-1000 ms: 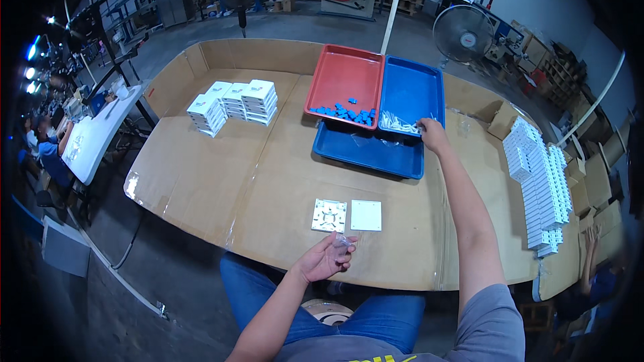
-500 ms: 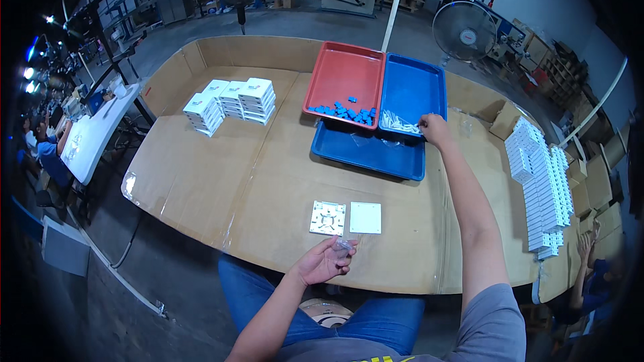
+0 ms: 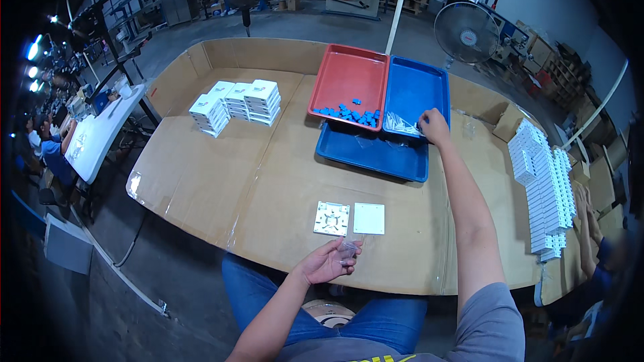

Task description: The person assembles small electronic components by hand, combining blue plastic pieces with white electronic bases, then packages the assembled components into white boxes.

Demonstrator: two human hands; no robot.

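My left hand [image 3: 323,263] is closed around a small clear plastic bag [image 3: 347,251] just over the table's near edge. In front of it lie a square white housing [image 3: 331,218] with its moulded inside facing up and a flat white cover plate [image 3: 369,218], side by side. My right hand [image 3: 435,127] reaches to the near right corner of the blue tray [image 3: 417,84], fingers curled together beside a pile of slim white pieces [image 3: 400,124]. What its fingertips hold, if anything, is hidden.
Left of the blue tray, a red tray [image 3: 350,80] holds small blue pieces [image 3: 349,114]. Another blue tray [image 3: 372,156] sits partly beneath both. White box stacks stand at left [image 3: 236,102] and right [image 3: 542,194]. Beyond the right stacks are a co-worker's hands [image 3: 587,218].
My right hand stays at the blue tray's near corner, its fingers shifted slightly. My left hand keeps the bag, which now shows more spread out. The whole view has shifted slightly.
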